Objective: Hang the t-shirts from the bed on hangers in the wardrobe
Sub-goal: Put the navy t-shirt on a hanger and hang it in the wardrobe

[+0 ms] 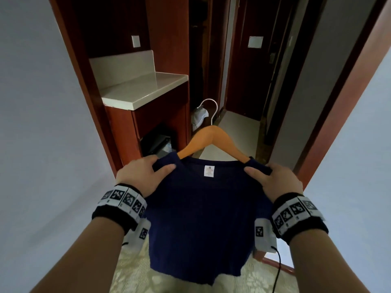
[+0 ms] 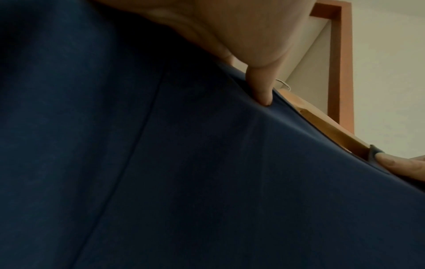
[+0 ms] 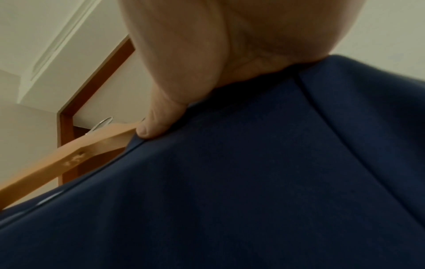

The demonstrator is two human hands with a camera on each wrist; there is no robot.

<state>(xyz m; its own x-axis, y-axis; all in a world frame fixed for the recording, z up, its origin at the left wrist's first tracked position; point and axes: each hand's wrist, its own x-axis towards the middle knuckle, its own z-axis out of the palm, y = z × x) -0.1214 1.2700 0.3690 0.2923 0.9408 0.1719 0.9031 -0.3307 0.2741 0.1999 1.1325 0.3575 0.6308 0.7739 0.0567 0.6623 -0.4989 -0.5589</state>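
Note:
A navy t-shirt [image 1: 203, 218] hangs on a wooden hanger [image 1: 211, 137] with a white metal hook [image 1: 209, 106], held out in front of me. My left hand [image 1: 146, 176] grips the shirt's left shoulder, thumb on the front near the collar. My right hand [image 1: 273, 178] grips the right shoulder the same way. In the left wrist view the shirt [image 2: 184, 172] fills the picture, with my left hand [image 2: 257, 85] on it and the hanger [image 2: 326, 125] behind. The right wrist view shows my right hand [image 3: 161, 118] on the shirt [image 3: 253, 182] beside the hanger [image 3: 69, 160].
Ahead on the left stands a red-brown wooden cabinet with a pale stone counter [image 1: 143, 89]. An open dark wardrobe bay [image 1: 201, 60] lies straight ahead, with a white bag [image 1: 198, 116] on its floor. A door frame [image 1: 338, 102] runs along the right; patterned carpet [image 1: 131, 269] is underfoot.

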